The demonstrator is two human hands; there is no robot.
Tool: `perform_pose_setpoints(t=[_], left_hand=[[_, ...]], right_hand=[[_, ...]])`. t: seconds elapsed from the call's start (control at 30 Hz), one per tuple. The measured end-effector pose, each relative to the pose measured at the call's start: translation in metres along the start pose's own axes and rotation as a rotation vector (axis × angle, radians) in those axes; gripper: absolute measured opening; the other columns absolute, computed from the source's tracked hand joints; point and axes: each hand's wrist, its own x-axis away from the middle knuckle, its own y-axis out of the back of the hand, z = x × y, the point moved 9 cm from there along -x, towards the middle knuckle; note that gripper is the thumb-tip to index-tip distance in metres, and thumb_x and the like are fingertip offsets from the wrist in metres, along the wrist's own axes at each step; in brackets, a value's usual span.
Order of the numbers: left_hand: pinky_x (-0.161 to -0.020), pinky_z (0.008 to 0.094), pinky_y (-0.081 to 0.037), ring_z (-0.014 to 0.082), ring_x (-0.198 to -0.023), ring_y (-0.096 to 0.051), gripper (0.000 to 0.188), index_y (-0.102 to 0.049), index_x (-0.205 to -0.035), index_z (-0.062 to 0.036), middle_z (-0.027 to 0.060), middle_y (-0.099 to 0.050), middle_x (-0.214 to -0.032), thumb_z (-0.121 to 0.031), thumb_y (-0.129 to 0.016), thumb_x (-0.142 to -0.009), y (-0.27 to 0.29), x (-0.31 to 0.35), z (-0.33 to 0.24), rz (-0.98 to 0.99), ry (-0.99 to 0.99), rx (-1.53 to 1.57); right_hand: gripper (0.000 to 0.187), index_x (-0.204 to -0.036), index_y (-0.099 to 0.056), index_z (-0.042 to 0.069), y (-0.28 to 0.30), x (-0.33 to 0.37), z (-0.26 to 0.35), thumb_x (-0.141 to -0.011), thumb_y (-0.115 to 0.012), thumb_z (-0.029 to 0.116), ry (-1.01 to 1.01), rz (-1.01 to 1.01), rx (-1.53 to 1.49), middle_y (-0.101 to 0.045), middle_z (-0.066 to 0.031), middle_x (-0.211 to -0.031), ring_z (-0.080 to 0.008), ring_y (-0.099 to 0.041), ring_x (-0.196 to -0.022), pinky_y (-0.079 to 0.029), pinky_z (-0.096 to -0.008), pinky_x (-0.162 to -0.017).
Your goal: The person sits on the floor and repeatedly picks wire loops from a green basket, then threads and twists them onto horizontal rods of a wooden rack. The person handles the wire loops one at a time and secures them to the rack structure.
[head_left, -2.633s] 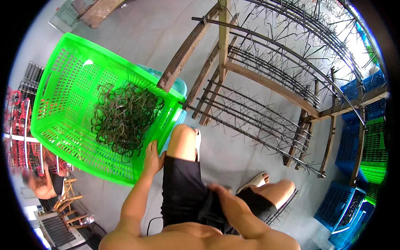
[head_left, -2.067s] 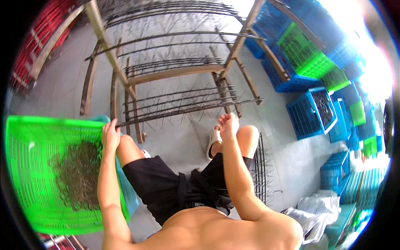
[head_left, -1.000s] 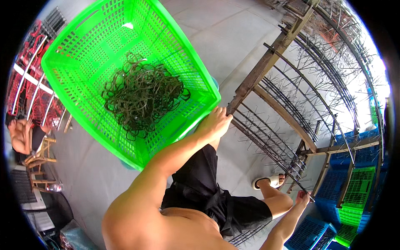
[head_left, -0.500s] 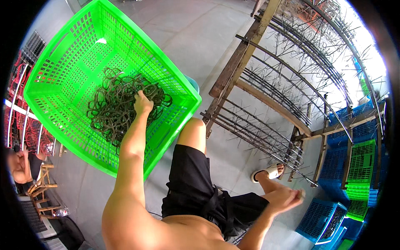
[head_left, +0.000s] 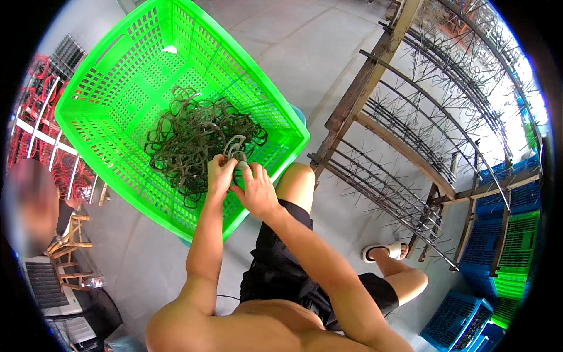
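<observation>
A large bright green plastic basket (head_left: 141, 202) with perforated walls stands in front of me. Inside lies a tangled heap of dark grey-green loops (head_left: 193, 138) that look like rubber rings. Over the near side of the heap, both hands meet at one paler grey loop (head_left: 236, 142). My left hand (head_left: 220, 176) pinches it between closed fingers. My right hand (head_left: 256, 189) has its fingers bent against the same loop from the right. The lower part of that loop is hidden by the fingers.
On the right stands a wooden rack (head_left: 375, 70) with dark rods bearing many thin wires. Blue crates (head_left: 454, 311) and green crates (head_left: 516, 252) are stacked beyond it. At left are a wooden stool (head_left: 73, 246), a blurred person (head_left: 32, 205) and red coils (head_left: 38, 141) on a rack.
My right hand has come from beside my right knee to the basket and met my left. A paler loop is now raised between them. The whole view has shifted slightly.
</observation>
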Motion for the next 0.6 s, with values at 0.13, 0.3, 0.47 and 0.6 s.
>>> perform_pose_setpoints(t=[0.13, 0.3, 0.47, 0.6], left_hand=[[-0.05, 0.0256, -0.045, 0.0131, -0.069, -0.06, 0.017, -0.059, -0.09, -0.0051, 0.006, -0.063, -0.08, -0.02, -0.057, -0.083, -0.021, 0.025, 0.007, 0.245, 0.221, 0.627], [-0.073, 0.0325, -0.049, 0.018, -0.083, -0.062, 0.017, -0.059, -0.1, -0.0066, 0.0085, -0.065, -0.096, -0.019, -0.056, -0.089, -0.045, 0.05, -0.014, 0.602, 0.258, 0.988], [-0.075, 0.0354, -0.047, 0.022, -0.093, -0.06, 0.03, -0.051, -0.115, -0.0147, 0.0128, -0.061, -0.107, -0.015, -0.059, -0.086, -0.056, 0.052, -0.026, 0.559, 0.226, 1.16], [-0.072, 0.0265, -0.044, 0.018, -0.089, -0.059, 0.05, -0.043, -0.126, -0.0131, 0.0107, -0.06, -0.107, -0.003, -0.06, -0.08, -0.072, 0.063, -0.044, 0.682, 0.09, 0.919]], right_hand=[[0.039, -0.115, -0.045, 0.001, -0.031, 0.002, -0.007, -0.084, -0.059, 0.019, -0.051, 0.253, -0.182, -0.05, -0.0172, -0.108, -0.0356, -0.059, -0.082, -0.052, -0.042, -0.066], [0.023, -0.107, -0.051, 0.004, 0.012, 0.014, -0.006, -0.086, -0.055, 0.014, 0.03, 0.01, -0.164, -0.059, -0.0143, -0.09, -0.0322, -0.061, -0.072, -0.052, -0.039, -0.054], [0.021, -0.099, -0.054, 0.0, 0.012, 0.004, -0.068, -0.096, -0.042, 0.017, -0.418, -0.147, -0.827, -0.06, -0.0068, -0.072, -0.0106, -0.052, -0.053, -0.041, -0.0256, -0.046], [0.021, -0.103, -0.054, 0.002, -0.014, -0.003, -0.093, -0.096, -0.042, 0.018, -0.811, -0.258, -1.554, -0.059, -0.0021, -0.073, -0.0082, -0.046, -0.05, -0.038, -0.0219, -0.045]])
